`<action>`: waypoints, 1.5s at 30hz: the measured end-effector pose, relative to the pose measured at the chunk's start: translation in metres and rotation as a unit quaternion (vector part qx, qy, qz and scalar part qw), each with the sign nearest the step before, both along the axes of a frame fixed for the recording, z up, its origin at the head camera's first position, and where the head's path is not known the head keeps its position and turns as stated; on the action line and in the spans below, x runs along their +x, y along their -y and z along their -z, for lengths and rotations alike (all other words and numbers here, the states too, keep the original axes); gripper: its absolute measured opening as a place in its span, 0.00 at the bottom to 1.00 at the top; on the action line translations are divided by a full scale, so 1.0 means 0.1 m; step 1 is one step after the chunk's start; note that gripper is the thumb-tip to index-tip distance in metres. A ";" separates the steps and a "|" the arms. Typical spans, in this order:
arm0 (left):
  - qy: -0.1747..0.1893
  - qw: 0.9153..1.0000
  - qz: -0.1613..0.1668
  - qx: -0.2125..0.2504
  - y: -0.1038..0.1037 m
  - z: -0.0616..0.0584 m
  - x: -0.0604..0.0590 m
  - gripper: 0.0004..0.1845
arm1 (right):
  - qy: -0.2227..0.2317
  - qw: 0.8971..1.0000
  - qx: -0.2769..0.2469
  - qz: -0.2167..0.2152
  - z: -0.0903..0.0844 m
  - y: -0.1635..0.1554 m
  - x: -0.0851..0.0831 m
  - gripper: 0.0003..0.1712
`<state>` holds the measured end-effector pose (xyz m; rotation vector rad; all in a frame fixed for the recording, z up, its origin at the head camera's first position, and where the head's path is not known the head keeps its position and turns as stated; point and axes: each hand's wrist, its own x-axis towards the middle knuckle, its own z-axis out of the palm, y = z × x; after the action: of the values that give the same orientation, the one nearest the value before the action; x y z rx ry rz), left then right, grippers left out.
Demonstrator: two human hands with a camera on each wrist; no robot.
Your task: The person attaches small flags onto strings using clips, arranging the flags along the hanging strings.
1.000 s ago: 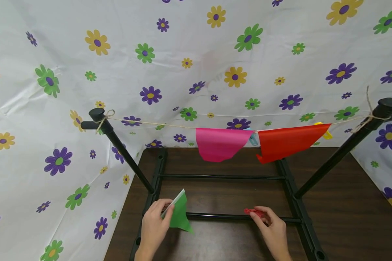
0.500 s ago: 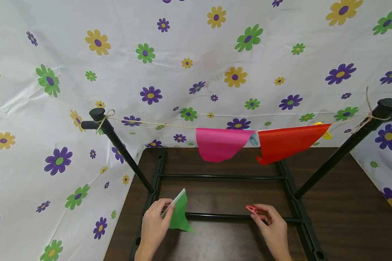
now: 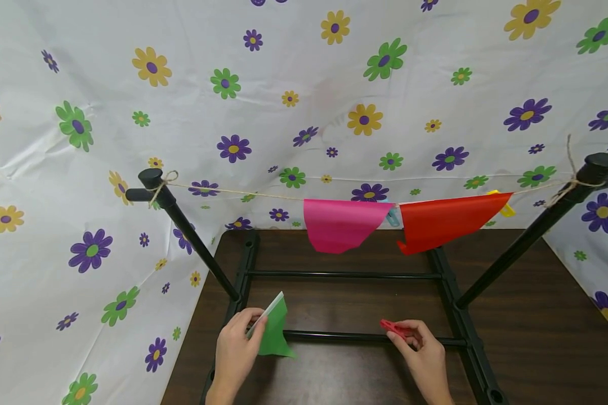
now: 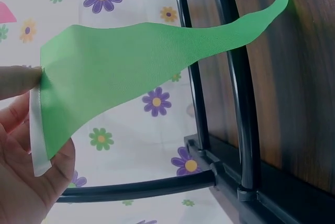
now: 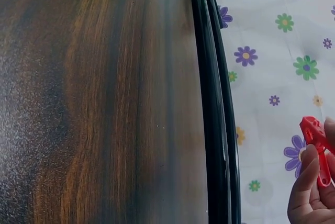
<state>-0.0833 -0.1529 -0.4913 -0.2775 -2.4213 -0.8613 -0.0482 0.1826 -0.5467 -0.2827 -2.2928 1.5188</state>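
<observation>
Left hand [image 3: 235, 351]: the green triangular paper flag [image 3: 275, 336] is pinched at its white edge, low over the dark wooden table [image 3: 537, 315].
Right hand [image 3: 425, 354]: the red plastic clothespin [image 3: 392, 328] is gripped between the fingertips.
Step in hand: flag and pin judged readied for hanging.
Next move: both must be raised to the free left stretch of the twine line [image 3: 233, 191], beside the pink paper flag [image 3: 342, 224].
Hidden: clips behind the hung flags are mostly covered.
</observation>
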 end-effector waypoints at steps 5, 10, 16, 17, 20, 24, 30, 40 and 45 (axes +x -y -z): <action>-0.010 1.000 -0.002 0.003 0.02 -0.02 0.00 0.12 | -0.012 1.000 -0.016 -0.015 0.00 -0.01 0.00 0.17; -0.012 1.000 -0.002 0.004 0.02 -0.03 0.01 0.11 | -0.005 0.999 -0.038 -0.023 -0.02 -0.02 0.02 0.15; -0.007 1.000 0.001 0.006 0.03 -0.05 0.01 0.13 | 0.012 0.998 -0.048 -0.025 -0.07 -0.04 0.04 0.15; -0.007 1.000 0.003 0.007 0.03 -0.05 0.01 0.14 | 0.015 0.998 -0.049 -0.024 -0.07 -0.04 0.04 0.15; -0.012 1.000 0.010 0.006 0.04 -0.06 0.01 0.16 | 0.018 0.999 -0.045 -0.022 -0.08 -0.05 0.04 0.15; -0.017 1.000 0.014 0.004 0.05 -0.08 0.00 0.16 | 0.019 0.999 -0.036 -0.019 -0.08 -0.05 0.04 0.15; -0.015 1.000 0.007 0.001 0.06 -0.10 0.00 0.17 | -0.008 0.999 -0.017 -0.028 -0.06 -0.05 0.03 0.20; -0.036 0.999 -0.006 -0.006 0.06 -0.11 -0.01 0.14 | -0.047 0.998 -0.018 -0.025 -0.08 -0.04 0.02 0.20; -0.037 0.999 0.000 -0.005 0.07 -0.12 -0.01 0.13 | -0.060 0.998 -0.018 -0.030 -0.07 -0.06 0.01 0.20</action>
<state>-0.0847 -0.1599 -0.4792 -0.3083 -2.3574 -0.8252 -0.0472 0.1884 -0.5397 -0.1283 -2.1998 1.5648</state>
